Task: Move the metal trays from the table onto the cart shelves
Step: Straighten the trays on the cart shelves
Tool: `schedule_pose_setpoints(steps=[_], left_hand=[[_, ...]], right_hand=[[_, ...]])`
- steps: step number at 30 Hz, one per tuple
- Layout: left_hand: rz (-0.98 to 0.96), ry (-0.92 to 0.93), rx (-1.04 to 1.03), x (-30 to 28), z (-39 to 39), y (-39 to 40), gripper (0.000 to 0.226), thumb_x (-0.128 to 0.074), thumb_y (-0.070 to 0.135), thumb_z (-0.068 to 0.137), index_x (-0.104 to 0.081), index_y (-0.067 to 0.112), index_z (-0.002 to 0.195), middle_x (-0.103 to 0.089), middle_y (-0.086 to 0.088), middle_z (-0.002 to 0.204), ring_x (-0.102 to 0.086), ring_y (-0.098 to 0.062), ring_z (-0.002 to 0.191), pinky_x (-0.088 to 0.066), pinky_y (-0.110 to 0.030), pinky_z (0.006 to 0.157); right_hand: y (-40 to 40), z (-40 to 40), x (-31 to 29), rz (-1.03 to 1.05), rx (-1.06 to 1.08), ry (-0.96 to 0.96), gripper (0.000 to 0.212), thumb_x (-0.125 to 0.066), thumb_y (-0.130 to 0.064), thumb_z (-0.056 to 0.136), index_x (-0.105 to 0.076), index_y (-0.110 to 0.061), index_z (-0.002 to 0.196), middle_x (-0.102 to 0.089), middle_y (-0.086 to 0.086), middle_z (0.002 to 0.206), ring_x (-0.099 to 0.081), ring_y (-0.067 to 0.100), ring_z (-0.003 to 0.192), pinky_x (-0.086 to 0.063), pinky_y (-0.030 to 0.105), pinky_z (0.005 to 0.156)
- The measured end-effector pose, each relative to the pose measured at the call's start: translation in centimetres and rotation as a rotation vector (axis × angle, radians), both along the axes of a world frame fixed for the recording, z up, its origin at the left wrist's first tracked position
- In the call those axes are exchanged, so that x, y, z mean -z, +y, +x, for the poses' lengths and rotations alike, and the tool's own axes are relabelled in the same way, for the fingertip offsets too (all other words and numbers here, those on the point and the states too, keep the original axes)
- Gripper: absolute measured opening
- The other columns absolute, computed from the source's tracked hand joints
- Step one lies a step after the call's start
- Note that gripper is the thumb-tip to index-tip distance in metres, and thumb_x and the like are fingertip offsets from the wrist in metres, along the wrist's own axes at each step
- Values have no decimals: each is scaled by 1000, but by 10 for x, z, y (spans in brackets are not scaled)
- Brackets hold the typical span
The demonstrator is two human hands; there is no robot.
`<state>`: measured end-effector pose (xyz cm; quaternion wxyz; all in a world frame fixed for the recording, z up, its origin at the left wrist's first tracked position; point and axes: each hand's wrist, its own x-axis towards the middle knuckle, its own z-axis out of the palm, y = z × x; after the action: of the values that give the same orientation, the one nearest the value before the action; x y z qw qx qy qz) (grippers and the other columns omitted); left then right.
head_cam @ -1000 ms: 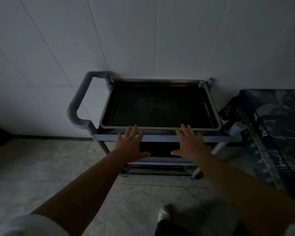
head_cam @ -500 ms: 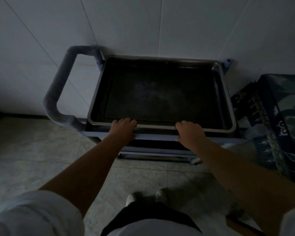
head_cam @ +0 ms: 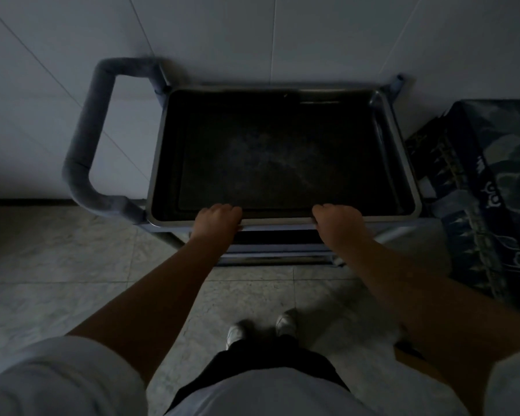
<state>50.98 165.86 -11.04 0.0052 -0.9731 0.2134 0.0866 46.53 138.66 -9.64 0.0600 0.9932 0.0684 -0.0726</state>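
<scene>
The metal tray [head_cam: 282, 157] sat on the top shelf of the cart [head_cam: 327, 226], which stood against the wall. The left hand [head_cam: 216, 220] gripped the tray's near rim at about 7 o'clock, fingers curled tight over the edge. The right hand [head_cam: 338, 222] gripped the same rim at about 5 o'clock, fingers wrapped over it too. The cart's padded handle [head_cam: 86, 139] stuck out at 9 o'clock; a patterned cloth [head_cam: 499, 181] lay at 3 o'clock

The cart's lower shelves [head_cam: 278, 246] are mostly hidden under the tray [head_cam: 282, 154]. The patterned table [head_cam: 493, 181] is cut by the right edge. Dim light hides details.
</scene>
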Motion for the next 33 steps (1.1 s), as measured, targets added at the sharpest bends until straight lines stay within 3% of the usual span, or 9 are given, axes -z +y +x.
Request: schedule_pose_setpoints(steps=[2, 5, 7, 8, 10, 13, 17, 22, 33], left_hand=[[1, -44, -25, 0, -5, -1, 16, -66, 35, 88, -58, 23, 96, -62, -2, 91, -60, -23, 83, -40, -34, 71], [6, -28, -62, -1, -14, -1, 35, -71, 44, 83, -54, 26, 108, -63, -1, 102, -62, -24, 96, -44, -41, 84], [-1, 1, -34, -1, -21, 1, 60, -70, 53, 80, -45, 26, 128, -60, -4, 122, -56, -27, 115, -42, -49, 96], [-6, 14, -2, -1, -25, 4, 74, -68, 56, 80, -37, 25, 139, -52, -7, 137, -48, -29, 128, -38, -53, 103], [-33, 20, 70, 0, -35, 14, 91, -64, 57, 84, -18, 21, 154, -23, -10, 161, -19, -30, 149, -20, -57, 116], [-47, 0, 167, 3, -56, 33, 96, -55, 60, 88, -4, 18, 157, 8, -11, 166, 12, -28, 150, -2, -52, 118], [20, 95, 203, 13, -85, 50, 95, -48, 63, 89, 5, 22, 156, 28, -10, 159, 28, -27, 144, 9, -51, 114], [47, 257, 115, 24, -124, 62, 97, -43, 72, 87, 7, 25, 157, 19, -10, 164, 19, -28, 149, -1, -55, 119], [39, 217, -96, 60, -167, 44, 112, -38, 88, 75, 6, 26, 157, 13, -9, 166, 10, -29, 152, -4, -55, 119]], right_hand=[[0, -2, 4, 52, 30, -26, 11, -59, -18, 85, -53, -16, 77, -56, 5, 68, -50, 22, 55, -38, 29, 50], [2, -1, 0, 164, 125, 51, 24, -64, -36, 81, -49, -19, 80, -54, 1, 76, -59, 23, 72, -45, 32, 61], [5, -8, -4, 112, 137, 108, 46, -69, -49, 75, -52, -18, 104, -60, 5, 103, -58, 27, 103, -45, 36, 78], [7, -15, -4, 76, 134, 118, 69, -70, -53, 72, -46, -16, 125, -55, 9, 126, -49, 30, 123, -43, 42, 92], [13, -38, -5, 83, 131, 97, 103, -73, -54, 69, -20, -11, 146, -24, 14, 155, -20, 32, 144, -25, 46, 113], [27, -80, -2, 138, 130, 107, 111, -73, -54, 70, -6, -15, 149, -2, 10, 160, -6, 29, 147, -16, 45, 115], [39, -124, 6, 190, 170, 257, 104, -64, -56, 77, 0, -19, 151, 12, 8, 161, 4, 27, 148, -7, 48, 117], [38, -152, 15, 187, 193, 347, 108, -63, -64, 73, -2, -22, 151, 10, 7, 161, 2, 29, 148, -15, 52, 118], [10, -154, 82, 158, 201, 359, 119, -59, -79, 63, 2, -27, 151, 12, 3, 161, 6, 25, 148, -13, 54, 116]])
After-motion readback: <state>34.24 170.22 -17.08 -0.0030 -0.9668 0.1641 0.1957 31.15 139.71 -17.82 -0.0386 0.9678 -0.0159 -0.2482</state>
